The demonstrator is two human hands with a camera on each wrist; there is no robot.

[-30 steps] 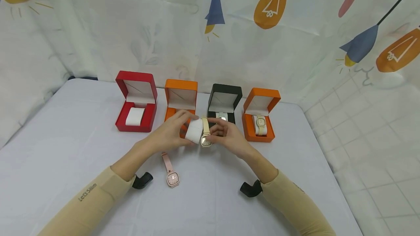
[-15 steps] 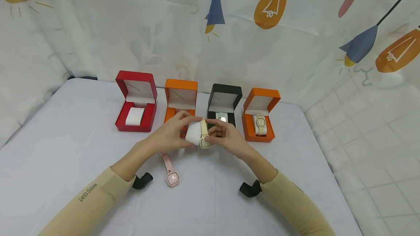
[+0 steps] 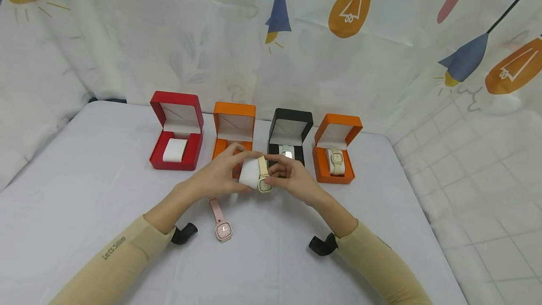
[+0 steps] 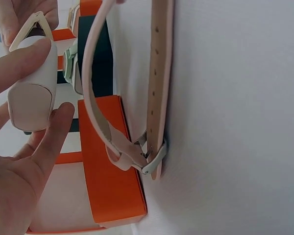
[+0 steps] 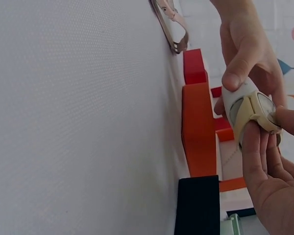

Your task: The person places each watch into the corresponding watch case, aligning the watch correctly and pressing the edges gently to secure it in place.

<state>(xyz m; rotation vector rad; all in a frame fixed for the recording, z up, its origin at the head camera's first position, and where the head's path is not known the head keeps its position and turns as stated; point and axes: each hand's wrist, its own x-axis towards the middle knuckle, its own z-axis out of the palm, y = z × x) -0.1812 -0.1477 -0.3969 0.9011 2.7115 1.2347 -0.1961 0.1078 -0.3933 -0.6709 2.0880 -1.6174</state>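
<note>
My left hand (image 3: pixel 218 173) grips a white watch cushion (image 3: pixel 250 173) between thumb and fingers, above the table in front of the left orange box (image 3: pixel 234 109). A cream-strapped wristwatch (image 3: pixel 264 183) is at the cushion's right end, and my right hand (image 3: pixel 294 178) pinches it by the case and strap. In the right wrist view the watch's strap loop (image 5: pixel 245 117) sits around the end of the cushion. From the left wrist view, the cushion's near end (image 4: pixel 32 105) faces the camera. A pink wristwatch (image 3: pixel 223 230) lies on the table below my left hand.
An open red box (image 3: pixel 154 154) with a white cushion stands at the left. Beyond my right hand are an open black box (image 3: pixel 292 115) holding a pale watch and another orange box (image 3: pixel 348 173) with a cream watch. A patterned curtain (image 3: pixel 211 36) hangs behind the table.
The cream watch has shifted slightly left, closer onto the cushion, with my right fingers following it. My left hand keeps its hold, and the boxes and pink watch stay where they were.
</note>
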